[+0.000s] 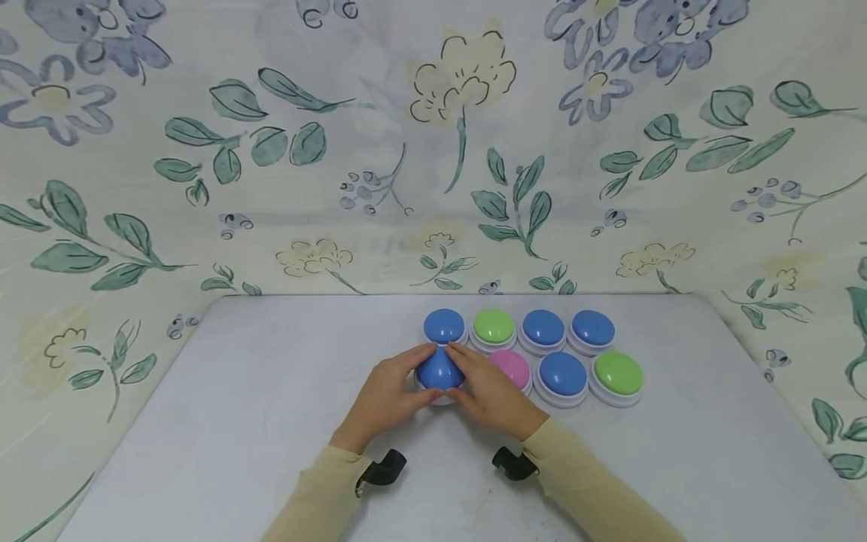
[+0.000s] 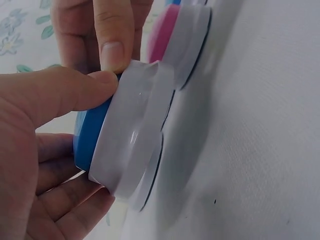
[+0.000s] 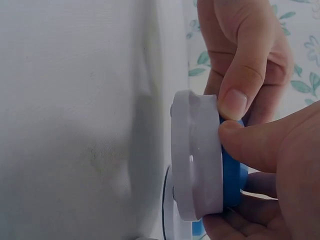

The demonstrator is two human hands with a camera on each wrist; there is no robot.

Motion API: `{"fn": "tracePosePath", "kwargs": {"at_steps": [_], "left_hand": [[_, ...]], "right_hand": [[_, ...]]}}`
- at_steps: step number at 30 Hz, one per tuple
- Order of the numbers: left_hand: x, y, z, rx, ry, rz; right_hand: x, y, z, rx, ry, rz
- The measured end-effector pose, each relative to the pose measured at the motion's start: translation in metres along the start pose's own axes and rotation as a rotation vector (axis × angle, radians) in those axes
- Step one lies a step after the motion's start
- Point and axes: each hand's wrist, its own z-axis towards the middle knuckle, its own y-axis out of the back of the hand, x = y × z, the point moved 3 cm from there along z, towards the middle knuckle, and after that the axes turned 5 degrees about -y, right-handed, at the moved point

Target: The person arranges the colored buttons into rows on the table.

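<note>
A blue push button (image 1: 440, 369) with a white round base (image 2: 135, 130) is at the front left of a group of similar buttons. My left hand (image 1: 389, 391) grips its left side, thumb at the near edge and fingers round the far side. From the right, my right hand (image 1: 497, 391) holds the same button, its thumb tip close to the left thumb. Both wrist views show the thumbs at the seam between blue cap (image 3: 231, 170) and base. Whether the base touches the table cannot be told. Directly behind stands another blue button (image 1: 444, 325).
To the right in the front row are a pink button (image 1: 511, 369), a blue button (image 1: 563, 373) and a green button (image 1: 618, 373). The back row continues with a green button (image 1: 494, 325) and two blue ones. A floral cloth (image 1: 379, 248) hangs behind the white table (image 1: 257, 391).
</note>
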Motion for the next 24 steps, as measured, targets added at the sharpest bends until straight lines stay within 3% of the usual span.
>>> {"fn": "tracePosePath", "kwargs": {"at_steps": [14, 24], "left_hand": [[0.005, -0.011, 0.003, 0.016, 0.013, 0.021], [0.005, -0.012, 0.004, 0.03, 0.026, 0.019]], "right_hand": [[-0.004, -0.004, 0.003, 0.036, -0.054, -0.007], [-0.004, -0.006, 0.004, 0.055, -0.072, -0.005]]}}
